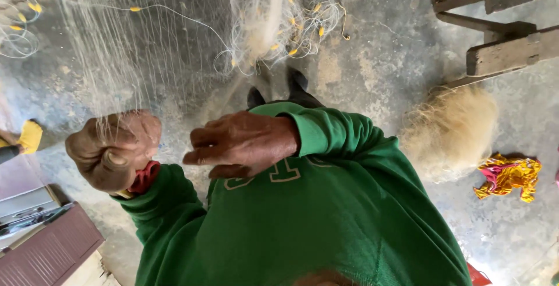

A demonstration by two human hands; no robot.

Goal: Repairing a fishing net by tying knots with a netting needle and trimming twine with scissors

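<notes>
Net: fine pale fishing net (116, 53), hanging in a sheer sheet from about 10 o'clock down into the left fist; drawn taut, seemingly so the mesh spreads for inspection

Net bundle: gathered mass of the same net (262, 24) at 12 o'clock, resting on the floor, small yellow floats (294, 52) caught among its loops

Left hand: left hand (113, 149) at 9 o'clock, fingers curled tight into a fist around the net's lower edge, a bit of red cloth (144, 176) at the wrist

Right hand: right hand (241, 143) near centre, fingers loosely extended toward the left fist, holding nothing that can be made out; any thread across them is too fine to tell

Clothing: green sweatshirt (326, 216) with pale lettering, filling 6 o'clock

Fibre heap: tan fuzzy pile (451, 131) at 3 o'clock, set apart from the work

Rag: yellow and pink crumpled cloth (509, 175) just beyond it

Furniture: wooden bench frame (501, 47) at 2 o'clock; maroon panelled box (46, 251) at 8 o'clock

Surface: grey concrete floor (378, 59), dusty and stained, indoors
</notes>
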